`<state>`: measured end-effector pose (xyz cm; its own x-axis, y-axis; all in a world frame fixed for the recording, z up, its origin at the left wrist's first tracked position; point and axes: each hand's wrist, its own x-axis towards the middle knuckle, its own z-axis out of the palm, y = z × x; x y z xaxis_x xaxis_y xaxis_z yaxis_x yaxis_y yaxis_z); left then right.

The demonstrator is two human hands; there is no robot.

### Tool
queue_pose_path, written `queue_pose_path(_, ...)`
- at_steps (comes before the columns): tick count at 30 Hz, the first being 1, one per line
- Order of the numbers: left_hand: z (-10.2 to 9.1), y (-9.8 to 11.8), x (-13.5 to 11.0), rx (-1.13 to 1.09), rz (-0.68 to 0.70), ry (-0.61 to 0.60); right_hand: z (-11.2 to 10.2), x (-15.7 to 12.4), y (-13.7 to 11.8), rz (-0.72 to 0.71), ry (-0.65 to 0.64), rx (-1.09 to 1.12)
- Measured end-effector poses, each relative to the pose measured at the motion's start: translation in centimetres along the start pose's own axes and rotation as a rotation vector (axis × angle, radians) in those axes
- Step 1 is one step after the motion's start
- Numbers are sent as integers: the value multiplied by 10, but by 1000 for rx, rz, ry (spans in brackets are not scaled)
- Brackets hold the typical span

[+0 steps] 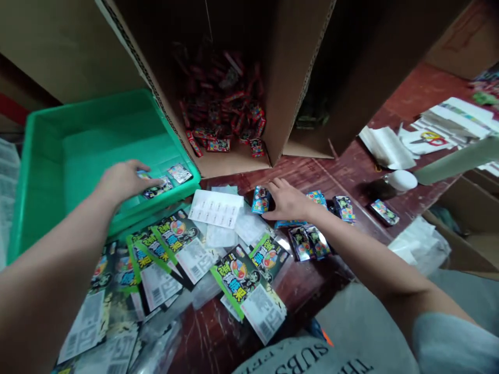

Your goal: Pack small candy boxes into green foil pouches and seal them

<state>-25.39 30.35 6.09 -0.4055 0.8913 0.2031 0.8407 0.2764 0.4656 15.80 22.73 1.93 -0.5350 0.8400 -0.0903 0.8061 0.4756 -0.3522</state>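
My left hand (122,182) reaches into the front of a green plastic bin (97,135), thumb and fingers closed about small candy packets (158,187). Beside them in the bin's corner lies a silvery packet (180,173). On the table, my right hand (286,200) grips a small blue candy packet (259,200) between thumb and fingers. More blue packets (316,197) lie partly hidden under my right wrist. Dark purple packets (309,242) rest just below my forearm, with others (344,209) to its right.
An upright cardboard box (234,169) holds many red-wrapped candies (230,119). Printed black-and-green bags (245,283) spread across the front, near a white label sheet (216,208). Rightward are a white-capped bottle (403,180), scissors (429,138) and clear plastic bags (423,241).
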Motion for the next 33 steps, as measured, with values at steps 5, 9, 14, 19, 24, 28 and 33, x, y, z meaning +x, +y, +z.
queue_pose_path(5, -42, 41, -76, 60, -19, 197, -16, -78, -9, -52, 152, 257)
queue_pose_path(9, -20, 96, -208, -612, -126, -100, -4, -153, -17, 20, 74, 380)
queue_pose_path(14, 59, 135, -325, -996, -229, -433, 37, -223, -23, 187, 39, 292)
queue_pose_path(19, 78, 136, -355, -695, 114, -598, 57, -251, -16, 258, 66, 215)
queue_pose_path(24, 57, 137, -369, -414, 394, -592, 42, -258, 4, 247, 184, 264)
queue_pose_path(28, 47, 151, -391, -372, 348, -726, 35, -251, 0, 388, 458, 356)
queue_pose_path(33, 13, 139, -376, -189, 616, -783, 59, -223, -46, 380, 539, 355)
